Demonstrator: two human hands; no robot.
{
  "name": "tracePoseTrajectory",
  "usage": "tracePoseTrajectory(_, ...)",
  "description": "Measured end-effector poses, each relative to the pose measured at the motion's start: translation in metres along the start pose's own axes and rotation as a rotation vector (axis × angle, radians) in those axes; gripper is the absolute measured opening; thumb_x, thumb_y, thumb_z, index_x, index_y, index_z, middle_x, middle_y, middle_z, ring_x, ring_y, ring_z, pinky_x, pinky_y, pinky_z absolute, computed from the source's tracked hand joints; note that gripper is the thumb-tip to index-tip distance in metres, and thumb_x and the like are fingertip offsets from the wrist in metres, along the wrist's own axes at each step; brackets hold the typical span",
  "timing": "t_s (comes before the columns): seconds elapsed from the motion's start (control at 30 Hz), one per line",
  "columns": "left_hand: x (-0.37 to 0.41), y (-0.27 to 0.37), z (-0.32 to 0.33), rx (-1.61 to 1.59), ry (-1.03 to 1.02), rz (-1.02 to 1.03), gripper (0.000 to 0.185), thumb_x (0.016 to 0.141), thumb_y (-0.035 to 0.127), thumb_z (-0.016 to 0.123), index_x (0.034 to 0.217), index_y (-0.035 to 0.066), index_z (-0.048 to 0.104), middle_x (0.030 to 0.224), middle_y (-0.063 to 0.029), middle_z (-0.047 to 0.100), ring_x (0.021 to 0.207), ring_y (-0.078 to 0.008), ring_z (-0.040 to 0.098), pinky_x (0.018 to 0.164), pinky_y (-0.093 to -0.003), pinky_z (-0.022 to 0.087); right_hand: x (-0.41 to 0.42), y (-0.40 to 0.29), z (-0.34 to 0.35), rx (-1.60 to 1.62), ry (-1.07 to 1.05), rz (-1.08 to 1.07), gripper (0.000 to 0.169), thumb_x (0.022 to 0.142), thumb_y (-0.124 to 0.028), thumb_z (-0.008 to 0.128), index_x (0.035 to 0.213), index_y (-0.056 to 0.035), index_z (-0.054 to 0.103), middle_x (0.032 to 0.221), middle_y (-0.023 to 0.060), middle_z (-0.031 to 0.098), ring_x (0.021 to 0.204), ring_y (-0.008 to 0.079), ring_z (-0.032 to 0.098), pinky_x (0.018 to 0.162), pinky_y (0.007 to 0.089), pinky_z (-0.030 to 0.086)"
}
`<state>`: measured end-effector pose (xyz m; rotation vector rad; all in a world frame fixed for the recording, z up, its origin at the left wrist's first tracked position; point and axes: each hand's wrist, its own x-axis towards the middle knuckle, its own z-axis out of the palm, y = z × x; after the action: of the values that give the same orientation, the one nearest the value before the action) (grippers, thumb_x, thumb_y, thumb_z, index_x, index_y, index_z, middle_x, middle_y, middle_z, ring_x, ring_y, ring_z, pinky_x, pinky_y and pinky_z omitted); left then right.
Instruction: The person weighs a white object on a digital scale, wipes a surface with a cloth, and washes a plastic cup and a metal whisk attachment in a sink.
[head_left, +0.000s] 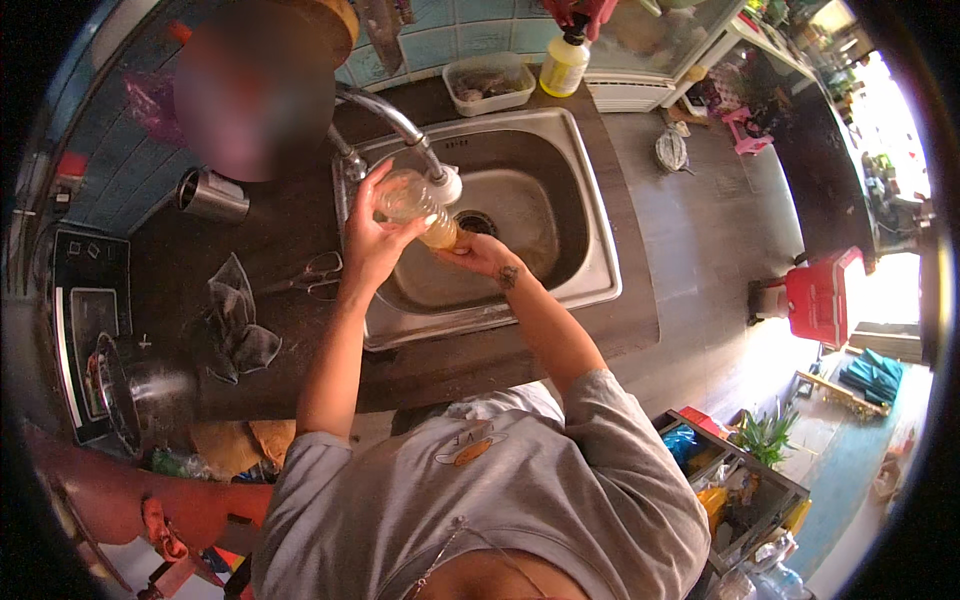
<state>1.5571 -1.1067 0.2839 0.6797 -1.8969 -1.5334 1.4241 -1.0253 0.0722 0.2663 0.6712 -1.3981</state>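
Note:
A clear ribbed plastic bottle (429, 214) is held in both hands over the left part of a steel sink (517, 225), tilted beside the white tip of a chrome faucet (397, 124). My left hand (386, 244) grips the wider end, fingers spread around it. With its fingers around the narrower, yellowish end is my right hand (480, 253), nearer the sink drain (477, 223). Whether water is running cannot be told.
Left of the sink, the dark counter holds scissors (319, 277), a dark mesh cloth (240, 330) and a metal cup (214, 196). Behind the sink stand a plastic container (489, 84) and a bottle of yellow liquid (564, 67). A red cooler (823, 296) is at the right.

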Motion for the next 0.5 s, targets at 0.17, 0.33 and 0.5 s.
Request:
tracePoseTrajectory(0.17, 0.003, 0.011, -0.005, -0.029, -0.018, -0.024, 0.070, 0.064, -0.004, 0.068, 0.126, 0.006, 0.036, 0.119, -0.0108, 0.047, 0.107, -0.0175, 0.048, 0.082, -0.0278, 0.046, -0.006, 0.001, 0.012, -0.233, 0.010, 0.034, 0.022, 0.087, -0.006, 0.047, 0.105, 0.0057, 0.048, 0.099, 0.0122, 0.053, 0.086, 0.0212, 0.057, 0.078, 0.0290, 0.049)
tracePoseTrajectory(0.33, 0.003, 0.023, -0.006, 0.061, -0.039, 0.017, 0.069, 0.065, -0.001, 0.069, 0.126, 0.009, 0.038, 0.117, -0.0094, 0.050, 0.104, -0.0151, 0.050, 0.074, -0.0235, 0.047, -0.004, -0.006, 0.004, -0.540, -0.057, -0.088, 0.020, 0.081, -0.002, 0.053, 0.101, -0.0003, 0.053, 0.089, 0.0049, 0.055, 0.073, 0.0135, 0.055, 0.067, 0.0256, 0.047)
tracePoseTrajectory(0.5, 0.003, 0.025, -0.010, 0.110, -0.032, 0.074, 0.068, 0.065, 0.003, 0.070, 0.125, 0.009, 0.039, 0.116, -0.0081, 0.052, 0.102, -0.0147, 0.051, 0.074, -0.0243, 0.046, -0.007, -0.010, 0.006, -0.702, -0.085, -0.230, 0.023, 0.073, 0.000, 0.059, 0.095, -0.0018, 0.058, 0.080, 0.0007, 0.056, 0.070, 0.0096, 0.053, 0.064, 0.0241, 0.045)
